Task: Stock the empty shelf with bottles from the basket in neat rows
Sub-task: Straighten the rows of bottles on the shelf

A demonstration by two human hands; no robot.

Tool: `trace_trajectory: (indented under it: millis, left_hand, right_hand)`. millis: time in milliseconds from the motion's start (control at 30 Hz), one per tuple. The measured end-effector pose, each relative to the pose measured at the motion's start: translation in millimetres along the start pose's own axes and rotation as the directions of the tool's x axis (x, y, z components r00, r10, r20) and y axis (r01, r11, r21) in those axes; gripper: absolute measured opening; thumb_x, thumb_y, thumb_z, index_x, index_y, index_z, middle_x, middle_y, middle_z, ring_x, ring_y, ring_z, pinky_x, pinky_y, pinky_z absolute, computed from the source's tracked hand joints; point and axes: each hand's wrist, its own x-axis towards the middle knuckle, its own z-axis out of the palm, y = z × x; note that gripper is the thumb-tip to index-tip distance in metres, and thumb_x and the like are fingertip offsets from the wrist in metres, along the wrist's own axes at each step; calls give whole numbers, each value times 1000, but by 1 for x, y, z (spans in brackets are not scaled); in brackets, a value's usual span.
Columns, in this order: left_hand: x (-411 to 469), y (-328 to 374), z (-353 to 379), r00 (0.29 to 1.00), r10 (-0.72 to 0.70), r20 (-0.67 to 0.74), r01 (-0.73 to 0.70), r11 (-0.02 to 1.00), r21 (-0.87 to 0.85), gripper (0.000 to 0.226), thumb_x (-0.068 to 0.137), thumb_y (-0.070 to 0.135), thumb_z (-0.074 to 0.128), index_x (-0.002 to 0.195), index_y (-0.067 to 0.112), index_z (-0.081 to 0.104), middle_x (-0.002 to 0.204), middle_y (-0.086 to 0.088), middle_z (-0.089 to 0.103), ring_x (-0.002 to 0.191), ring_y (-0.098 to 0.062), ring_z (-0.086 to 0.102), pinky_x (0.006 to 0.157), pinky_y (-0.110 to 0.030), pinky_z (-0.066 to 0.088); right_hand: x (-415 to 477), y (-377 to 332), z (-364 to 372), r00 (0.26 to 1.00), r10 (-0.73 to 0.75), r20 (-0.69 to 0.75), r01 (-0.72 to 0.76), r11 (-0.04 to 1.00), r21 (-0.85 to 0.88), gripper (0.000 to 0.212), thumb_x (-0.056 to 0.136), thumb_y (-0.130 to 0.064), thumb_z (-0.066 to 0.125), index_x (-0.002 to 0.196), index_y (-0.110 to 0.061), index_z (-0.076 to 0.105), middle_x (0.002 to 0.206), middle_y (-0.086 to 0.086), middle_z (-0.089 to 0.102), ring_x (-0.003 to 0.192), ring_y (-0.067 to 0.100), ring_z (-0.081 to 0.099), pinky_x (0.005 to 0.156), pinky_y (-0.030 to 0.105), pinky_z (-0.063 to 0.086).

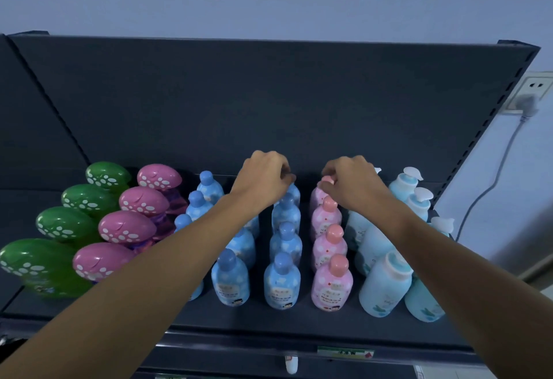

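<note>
The dark shelf (269, 323) holds bottles in rows running front to back: green spotted-cap bottles (64, 223), pink spotted-cap bottles (125, 227), blue bottles (282, 280), pink bottles (330, 281) and pale blue pump bottles (386, 283). My left hand (264, 176) grips the cap of the rearmost blue bottle (293, 193) in its row. My right hand (348, 182) pinches the pink cap of the rearmost pink bottle (317, 196). My forearms hide part of the blue rows. The basket is out of view.
The shelf's dark back panel (269, 103) rises behind the bottles. A wall socket with a plug and cable (528, 103) hangs at the right. A price label (344, 351) sits on the shelf's front edge, with another shelf level below.
</note>
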Motion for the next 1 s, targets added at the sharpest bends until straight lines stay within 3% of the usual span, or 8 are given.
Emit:
trace_trajectory:
  millis: [67, 200, 533, 767, 900, 1000]
  left_hand:
    - [10, 0, 0, 999, 12, 48, -14, 999, 37, 23, 90, 37, 71, 110, 26, 73, 106, -4, 70, 101, -28, 66, 88, -42, 57]
    - [25, -1, 6, 978, -18, 205, -7, 993, 119, 46, 87, 34, 78, 131, 26, 66, 125, -8, 63, 110, -32, 64, 91, -45, 57]
    - [37, -8, 16, 984, 33, 176, -49, 995, 87, 23, 85, 22, 77, 107, 23, 79, 103, -4, 69, 92, -28, 68, 80, -40, 60]
    - [37, -10, 19, 986, 31, 161, -45, 996, 83, 29, 86, 24, 77, 115, 21, 77, 108, -6, 70, 97, -28, 68, 84, -39, 59]
    - [34, -8, 18, 985, -9, 172, -8, 995, 98, 51, 85, 27, 79, 133, 20, 66, 122, -10, 64, 110, -33, 65, 91, -42, 57]
    - [29, -8, 9, 991, -19, 132, 9, 997, 78, 40, 85, 30, 79, 119, 13, 69, 111, -8, 66, 103, -31, 66, 89, -45, 58]
  right_hand:
    - [10, -1, 1, 1000, 15, -22, -16, 1000, -24, 24, 90, -32, 67, 109, -19, 71, 102, 8, 71, 97, 33, 65, 83, 37, 54]
    - [24, 0, 10, 996, 60, 67, -56, 997, -54, 27, 88, -25, 67, 114, -18, 70, 111, 12, 68, 103, 36, 63, 87, 40, 54]
    - [36, 7, 25, 992, 98, 78, -97, 995, -16, 22, 80, -21, 72, 101, -26, 77, 97, 8, 69, 90, 32, 65, 71, 29, 47]
    - [39, 10, 27, 990, 100, 96, -100, 995, -7, 27, 80, -27, 77, 107, -24, 75, 105, 7, 71, 100, 31, 65, 79, 31, 51]
    - [32, 9, 11, 994, 79, 75, -80, 997, 14, 41, 82, -36, 75, 120, -22, 69, 110, 8, 70, 106, 32, 64, 90, 39, 54]
    - [16, 7, -8, 999, 40, -17, -39, 998, 53, 36, 81, -38, 75, 113, -22, 71, 103, 4, 72, 100, 29, 66, 89, 39, 55]
